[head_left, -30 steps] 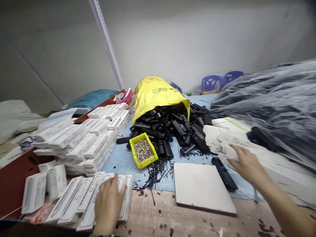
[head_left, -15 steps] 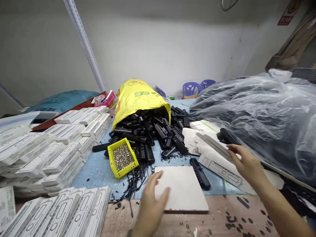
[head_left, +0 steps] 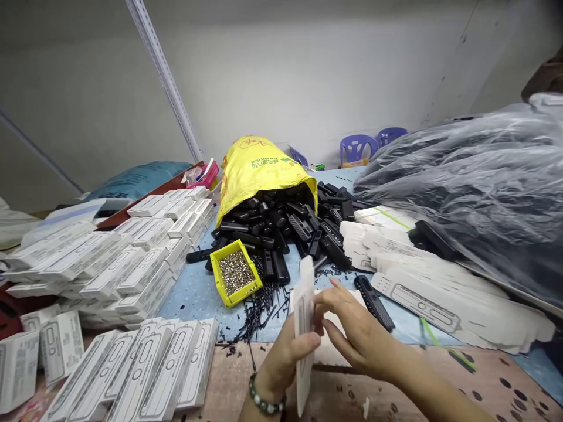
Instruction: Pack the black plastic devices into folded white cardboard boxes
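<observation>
A flattened white cardboard box with printed outlines stands nearly upright, edge toward me, over the front of the table. My left hand is closed around its lower left side, thumb across the near edge. My right hand has its bent fingers against the box's right face; its fingertips are partly hidden there. Below and behind the hands lies a white square board, largely covered by them. Just right of the board rests a black slotted bar-shaped part.
Fanned flat boxes lie at right beside a plastic-covered heap. Black parts spill from a yellow bag. A yellow bin holds small metal pieces, with black screws nearby. Folded white boxes are stacked at left.
My right hand has drawn one flat box from the right-hand pile to the middle. My left hand, empty before, now grips it. The view has shifted slightly.
</observation>
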Available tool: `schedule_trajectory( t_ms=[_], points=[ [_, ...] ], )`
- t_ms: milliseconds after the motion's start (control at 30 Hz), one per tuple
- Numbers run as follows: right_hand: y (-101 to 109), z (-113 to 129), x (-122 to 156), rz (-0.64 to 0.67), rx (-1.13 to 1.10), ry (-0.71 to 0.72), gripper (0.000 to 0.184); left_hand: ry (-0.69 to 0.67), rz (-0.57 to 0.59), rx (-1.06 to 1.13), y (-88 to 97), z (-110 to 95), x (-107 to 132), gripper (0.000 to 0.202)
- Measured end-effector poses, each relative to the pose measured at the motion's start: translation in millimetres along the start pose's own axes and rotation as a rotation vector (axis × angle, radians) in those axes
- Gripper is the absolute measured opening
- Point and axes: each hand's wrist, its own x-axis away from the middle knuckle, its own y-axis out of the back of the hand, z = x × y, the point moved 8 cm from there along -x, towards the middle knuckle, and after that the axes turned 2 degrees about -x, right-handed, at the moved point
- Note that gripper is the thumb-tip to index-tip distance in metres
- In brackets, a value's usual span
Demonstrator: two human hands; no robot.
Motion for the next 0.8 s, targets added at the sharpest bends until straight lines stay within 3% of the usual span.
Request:
schedule_trajectory(
  t_ms=[167,367,533,600,733,800],
  points=[
    [16.6,18.6,-3.8,-0.140,0.036,0.105,0.051,0.071,0.062,-0.098,-0.7,-8.7,8.6,0.073],
    [22.9,29.9,-12.6,-0.060,-0.051,0.147,0.042,0.050,0.059,-0.047,-3.3,-5.9,10.2,0.070],
    [17.9,29.4,-11.3,0.133,-0.064,0.158,0.058,0.078,0.042,-0.069,-3.1,0.6,15.5,0.064],
    [14.0,20.3,-7.7,0.175,-0.177,0.079,0.062,0.040,0.028,-0.052,-1.8,-3.7,18.2,0.062],
    [16.1,-18.6,1.2,-0.176,-0.741,-0.275,0.050,0.060,0.090,-0.013,-7.2,-6.8,21.3,0.070],
    [-12.6,-24.2,3.3,-0.084,-1.039,-0.426,0.057,0.109,0.147,-0.047,-12.8,-3.6,21.7,0.067]
  ],
)
